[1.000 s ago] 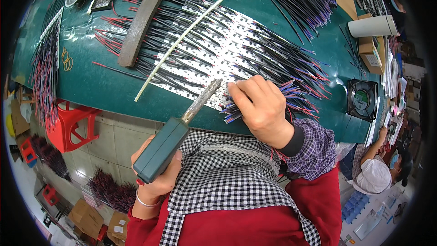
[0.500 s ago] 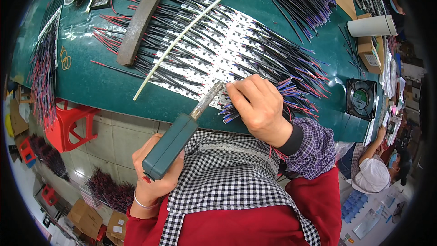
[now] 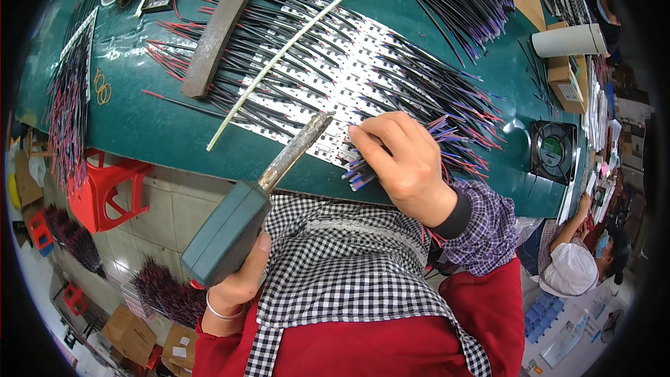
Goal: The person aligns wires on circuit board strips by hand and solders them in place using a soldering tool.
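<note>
My left hand (image 3: 246, 271) grips the dark green handle of a soldering iron (image 3: 227, 232). The iron's long, worn metal shaft slants up to the right, its tip over the near part of the white circuit boards (image 3: 342, 87). Just right of that tip, my right hand (image 3: 406, 167) is closed, thumb and forefinger pinched at the boards' edge. A bunch of black wires (image 3: 361, 173) with blue and red ends passes under that hand and sticks out on both sides; what the fingertips pinch is too small to make out. Rows of wires extend from both sides of the boards.
A heavy metal bar (image 3: 225, 31) lies across the left wires, and a thin pale stick (image 3: 283, 63) crosses the boards. Wire bundles (image 3: 466, 7) lie at the far right, near a fan (image 3: 553, 152). A red stool (image 3: 108, 192) stands left; another person (image 3: 572, 265) sits right.
The soldering iron's handle has swung down and left, and its tip has moved slightly up and left from my right fingertips. My right hand has shifted only slightly.
</note>
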Motion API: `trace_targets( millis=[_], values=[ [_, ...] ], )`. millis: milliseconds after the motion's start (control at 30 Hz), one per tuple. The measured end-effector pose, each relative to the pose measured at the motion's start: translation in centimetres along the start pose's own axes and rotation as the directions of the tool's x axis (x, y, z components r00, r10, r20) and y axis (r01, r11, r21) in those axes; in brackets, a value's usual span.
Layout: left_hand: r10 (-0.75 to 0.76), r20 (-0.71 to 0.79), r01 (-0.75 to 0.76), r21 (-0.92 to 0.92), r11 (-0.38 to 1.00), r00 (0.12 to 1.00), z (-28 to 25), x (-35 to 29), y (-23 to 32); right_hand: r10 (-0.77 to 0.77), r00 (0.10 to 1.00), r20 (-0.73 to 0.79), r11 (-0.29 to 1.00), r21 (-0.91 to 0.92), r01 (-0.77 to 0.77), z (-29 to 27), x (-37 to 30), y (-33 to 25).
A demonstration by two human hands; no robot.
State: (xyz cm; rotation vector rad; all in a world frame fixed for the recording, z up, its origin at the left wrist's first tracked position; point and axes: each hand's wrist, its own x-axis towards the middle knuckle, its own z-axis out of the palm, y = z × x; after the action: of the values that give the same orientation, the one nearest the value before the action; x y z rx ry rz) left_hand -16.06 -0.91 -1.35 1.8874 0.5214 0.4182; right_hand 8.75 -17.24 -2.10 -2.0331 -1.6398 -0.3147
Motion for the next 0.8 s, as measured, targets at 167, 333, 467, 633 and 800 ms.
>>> trace_targets(
  millis=[167,333,467,633,800],
  values=[
    [-0.076,0.008,0.077,-0.123,0.989,0.997,-0.1,-0.2,0.1,0.035,0.998,-0.043,0.997,0.075,-0.031,-2.1,-0.7,-0.7],
    [-0.090,0.042,0.095,-0.141,0.985,0.995,-0.1,-0.1,0.0,0.084,0.996,-0.023,0.989,-0.120,-0.086,-0.6,-0.3,-0.4],
    [-0.013,0.010,0.013,0.041,0.999,1.000,0.7,1.2,0.1,0.052,0.993,0.103,0.984,-0.177,-0.033,-0.3,-0.2,-0.4],
    [0.005,0.057,-0.007,0.047,0.999,0.998,1.0,2.2,0.8,0.024,0.997,0.067,0.990,-0.138,-0.014,0.1,-0.2,-0.5],
    [0.032,0.109,-0.042,0.094,0.995,0.993,1.1,2.7,0.8,-0.001,0.998,0.065,0.989,-0.147,0.011,0.2,-0.1,-0.5]
  ],
)
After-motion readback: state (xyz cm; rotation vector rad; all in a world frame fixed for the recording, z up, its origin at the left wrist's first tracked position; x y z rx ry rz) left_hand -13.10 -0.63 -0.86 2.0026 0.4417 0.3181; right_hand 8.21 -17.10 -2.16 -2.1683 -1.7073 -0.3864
